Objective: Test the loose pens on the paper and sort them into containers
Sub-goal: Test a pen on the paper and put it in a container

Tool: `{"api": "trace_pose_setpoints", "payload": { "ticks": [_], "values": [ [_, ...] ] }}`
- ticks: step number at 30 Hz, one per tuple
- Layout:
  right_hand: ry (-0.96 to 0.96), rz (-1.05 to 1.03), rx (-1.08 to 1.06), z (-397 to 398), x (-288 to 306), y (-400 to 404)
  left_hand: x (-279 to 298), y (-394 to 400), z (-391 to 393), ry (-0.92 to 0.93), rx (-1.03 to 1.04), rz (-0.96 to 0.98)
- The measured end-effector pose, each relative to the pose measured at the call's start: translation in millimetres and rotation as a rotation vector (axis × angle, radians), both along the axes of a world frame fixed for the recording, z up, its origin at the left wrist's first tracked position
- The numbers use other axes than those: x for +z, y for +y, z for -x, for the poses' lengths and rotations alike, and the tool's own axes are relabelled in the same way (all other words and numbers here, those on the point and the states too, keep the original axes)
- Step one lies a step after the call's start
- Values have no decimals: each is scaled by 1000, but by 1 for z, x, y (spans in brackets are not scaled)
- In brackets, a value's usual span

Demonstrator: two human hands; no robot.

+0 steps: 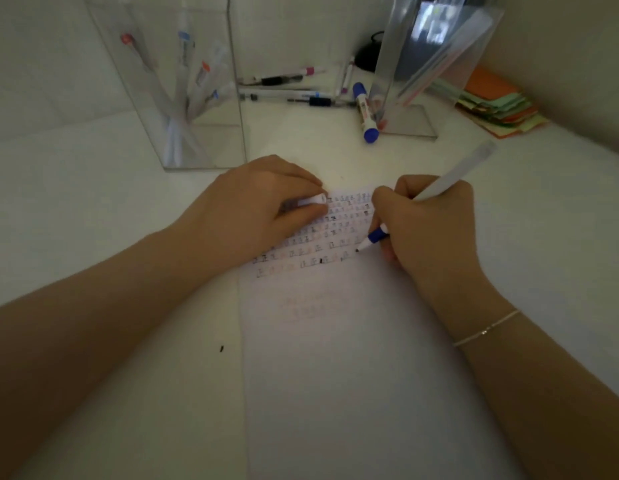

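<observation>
a: paper (pixel 335 358) flat on table (pixel 93 393), rows of test marks up top. thin, light, slides easily.
b: left hand (pixel 252 209) resting on its top edge, fingers curled round a white cap (pixel 313 199).
a: right hand (pixel 429 226) pinching white pen (pixel 450 180) low near the blue collar, tip on paper. stiff, light, slippery barrel, best held just there.
b: loose pens (pixel 294 88) further back between left container (pixel 183 98) and right container (pixel 425 64).

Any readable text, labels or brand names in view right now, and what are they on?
None can be read.
Paper: rows of small handwritten test marks, too small and blurred.
Blue-capped marker: a barrel label shows, too blurred.
Loose pens: any print too small.
</observation>
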State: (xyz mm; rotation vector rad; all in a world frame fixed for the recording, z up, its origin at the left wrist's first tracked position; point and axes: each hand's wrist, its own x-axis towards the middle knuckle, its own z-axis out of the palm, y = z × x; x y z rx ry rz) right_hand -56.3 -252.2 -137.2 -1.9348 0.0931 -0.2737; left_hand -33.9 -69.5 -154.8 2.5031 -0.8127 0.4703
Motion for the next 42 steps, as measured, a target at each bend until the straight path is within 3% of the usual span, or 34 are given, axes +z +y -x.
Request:
{"api": "trace_pose_setpoints", "payload": {
  "ticks": [12,25,28,31,42],
  "values": [
    [-48,79,-2,-1,-3,0,0,0,1,-35,2,-31],
    [-106,24,-28,0,-5,0,0,-2,3,-91,-6,-46],
    [-113,-148,-41,0,-2,-4,2,-3,5,-169,-11,-105],
    [-110,-372,86,2,3,-6,5,-3,6,-245,-26,-154],
    [-103,-315,208,5,5,-2,8,-6,6,-328,-81,-245]
  ]
}}
